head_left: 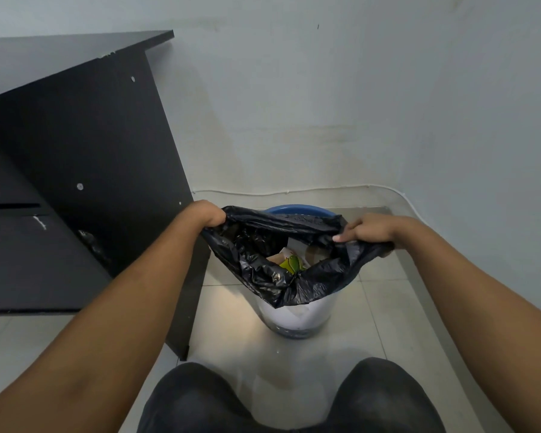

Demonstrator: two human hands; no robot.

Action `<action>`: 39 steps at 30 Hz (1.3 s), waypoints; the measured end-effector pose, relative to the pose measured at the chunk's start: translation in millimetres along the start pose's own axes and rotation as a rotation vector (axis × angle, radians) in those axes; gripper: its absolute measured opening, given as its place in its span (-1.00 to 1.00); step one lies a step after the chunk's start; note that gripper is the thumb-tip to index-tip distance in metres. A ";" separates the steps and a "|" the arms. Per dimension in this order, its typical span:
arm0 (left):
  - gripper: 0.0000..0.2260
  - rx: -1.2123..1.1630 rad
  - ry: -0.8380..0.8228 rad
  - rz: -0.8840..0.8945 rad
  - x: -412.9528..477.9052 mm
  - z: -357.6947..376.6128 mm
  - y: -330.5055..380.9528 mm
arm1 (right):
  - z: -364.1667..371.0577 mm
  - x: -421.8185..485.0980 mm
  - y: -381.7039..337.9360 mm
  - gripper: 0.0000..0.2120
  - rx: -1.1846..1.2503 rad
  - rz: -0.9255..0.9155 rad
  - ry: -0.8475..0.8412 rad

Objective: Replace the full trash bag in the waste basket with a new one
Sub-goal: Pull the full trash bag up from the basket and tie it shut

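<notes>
Both hands' grip stretches the crinkled black trash bag (263, 264) open.

No text, label, brand or number can be read anywhere. The only printed thing is a green and yellow wrapper (291, 264) lying inside the trash bag (263, 276). It is too small and crumpled for any letters to be made out.
</notes>
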State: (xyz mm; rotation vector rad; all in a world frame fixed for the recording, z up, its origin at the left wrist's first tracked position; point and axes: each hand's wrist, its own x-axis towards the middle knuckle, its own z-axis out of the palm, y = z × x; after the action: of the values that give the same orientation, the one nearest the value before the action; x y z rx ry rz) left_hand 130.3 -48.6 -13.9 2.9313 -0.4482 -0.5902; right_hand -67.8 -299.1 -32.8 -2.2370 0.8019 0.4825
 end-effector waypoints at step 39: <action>-0.85 -1.157 0.760 0.163 38.6 -75.3 -22.0 | -45.3 -4.6 -18.4 -0.68 0.755 -0.180 0.917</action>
State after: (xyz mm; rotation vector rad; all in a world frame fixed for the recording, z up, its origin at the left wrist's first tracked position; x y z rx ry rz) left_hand 199.8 -35.4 37.5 1.7604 -0.1416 0.2639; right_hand -54.2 -319.5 9.7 -1.6961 0.9761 -0.8755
